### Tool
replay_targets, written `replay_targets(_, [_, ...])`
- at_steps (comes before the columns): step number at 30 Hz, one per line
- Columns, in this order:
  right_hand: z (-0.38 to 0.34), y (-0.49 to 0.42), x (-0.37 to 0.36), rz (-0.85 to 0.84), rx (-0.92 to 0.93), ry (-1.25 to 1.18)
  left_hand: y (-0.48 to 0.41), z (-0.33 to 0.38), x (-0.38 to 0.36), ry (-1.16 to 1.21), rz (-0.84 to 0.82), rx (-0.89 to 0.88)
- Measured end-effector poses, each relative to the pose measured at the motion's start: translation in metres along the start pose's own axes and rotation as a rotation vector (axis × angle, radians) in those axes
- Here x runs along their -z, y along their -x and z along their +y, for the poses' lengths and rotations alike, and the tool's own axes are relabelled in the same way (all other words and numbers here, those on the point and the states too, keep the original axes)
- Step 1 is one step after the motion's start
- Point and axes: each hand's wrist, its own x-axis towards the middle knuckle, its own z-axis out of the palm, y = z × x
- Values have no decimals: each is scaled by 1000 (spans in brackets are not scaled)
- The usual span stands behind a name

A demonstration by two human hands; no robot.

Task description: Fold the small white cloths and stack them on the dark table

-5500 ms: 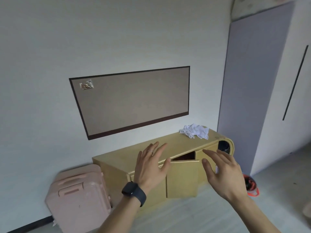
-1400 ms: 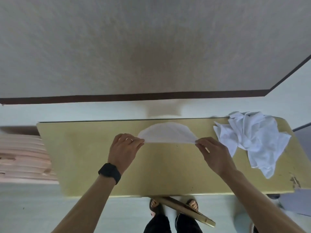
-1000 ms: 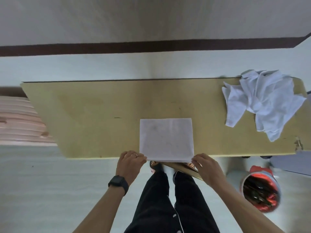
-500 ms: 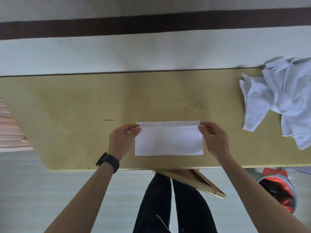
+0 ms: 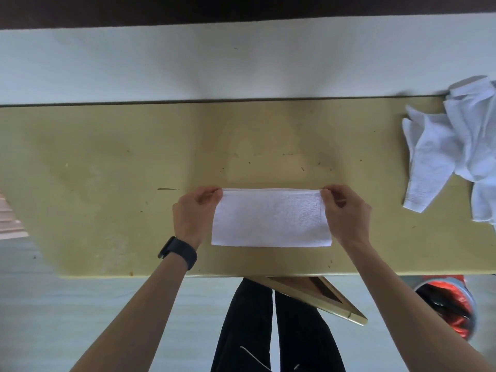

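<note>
Progress: one white cloth (image 5: 271,218) lies as a flat folded rectangle near the front of the tan cabinet top (image 5: 107,183) | Hands: left hand (image 5: 196,210) and right hand (image 5: 346,213) each pinch a far corner | Remaining: crumpled pile of white cloths (image 5: 451,157) at the right end, unfolded; no stack visible

The folded white cloth (image 5: 271,218) lies flat as a long terry rectangle near the front edge of the yellowish table top (image 5: 107,170). I pinch its far corners with my left hand (image 5: 194,213) and right hand (image 5: 345,213). The crumpled heap of white cloths (image 5: 453,157) sits at the table's right end.
</note>
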Motion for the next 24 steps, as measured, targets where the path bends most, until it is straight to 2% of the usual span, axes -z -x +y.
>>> replay_targets(7, [4,-4,-1,-7,40,97,-4,8,2,-127,10,-127])
replay_targets(16, [0,-7,-12,16,-13,156,-16,17,-3,-289,-27,-52])
replay_targets(19, [1,-2,-13,29,35,163,-18,19,-6,-308,-37,-53])
replay_targets(24, [12,10,-17,94,132,187,-17,19,-4,-438,-35,-177])
